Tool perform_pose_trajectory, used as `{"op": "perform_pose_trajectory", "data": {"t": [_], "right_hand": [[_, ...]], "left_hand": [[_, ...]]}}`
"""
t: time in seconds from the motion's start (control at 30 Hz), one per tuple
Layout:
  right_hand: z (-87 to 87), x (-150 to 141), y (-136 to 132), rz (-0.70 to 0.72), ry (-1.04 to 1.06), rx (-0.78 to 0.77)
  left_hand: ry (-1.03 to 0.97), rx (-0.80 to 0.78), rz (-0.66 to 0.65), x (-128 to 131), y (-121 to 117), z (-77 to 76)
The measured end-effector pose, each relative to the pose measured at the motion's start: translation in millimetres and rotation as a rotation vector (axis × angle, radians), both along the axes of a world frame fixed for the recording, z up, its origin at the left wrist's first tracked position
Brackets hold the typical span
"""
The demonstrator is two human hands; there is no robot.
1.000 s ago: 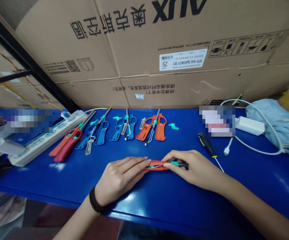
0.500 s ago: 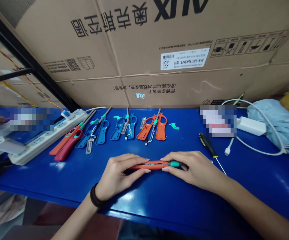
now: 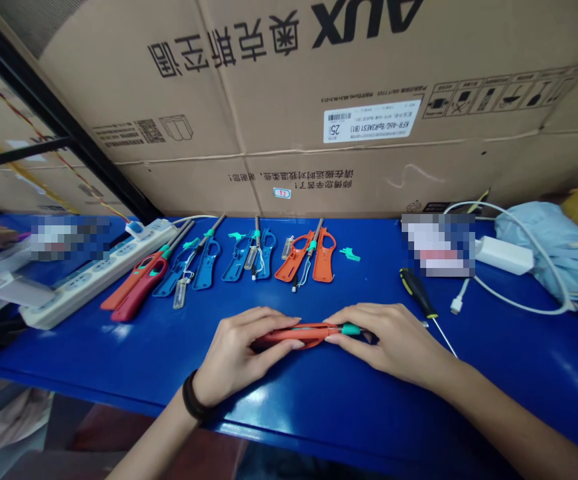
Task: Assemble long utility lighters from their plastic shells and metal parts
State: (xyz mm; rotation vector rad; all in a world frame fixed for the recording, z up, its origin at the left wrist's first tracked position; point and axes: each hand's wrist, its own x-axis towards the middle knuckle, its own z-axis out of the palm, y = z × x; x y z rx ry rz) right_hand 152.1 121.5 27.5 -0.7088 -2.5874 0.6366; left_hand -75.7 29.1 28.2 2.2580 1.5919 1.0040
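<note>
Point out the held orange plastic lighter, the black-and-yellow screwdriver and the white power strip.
Held orange plastic lighter (image 3: 313, 333): head view, casing.
Black-and-yellow screwdriver (image 3: 419, 294): head view, handle.
White power strip (image 3: 95, 270): head view, socket face.

This looks like a small workshop. Blue and orange lighters (image 3: 324, 263) lie in pieces near the far edge of a shiny blue bench (image 3: 363, 407). A screwdriver (image 3: 417, 294) lies toward the right edge, and a long white power strip (image 3: 93, 267) sits toward the left edge. A big cardboard box (image 3: 279, 120) stands like a wall behind the far edge
</note>
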Motion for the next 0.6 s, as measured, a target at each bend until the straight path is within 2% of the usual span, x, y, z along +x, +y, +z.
{"op": "perform_pose_trajectory", "data": {"t": [0.37,0.6], "right_hand": [[-3.6,1,-2,0.019,0.003,0.046],[-4.2,1,-3,0.037,0.006,0.053]], "left_hand": [[-0.079,-0.096,0.051,9,-4,3.4],[-0.058,-0.034,0.054,13,-6,3.0]]}}
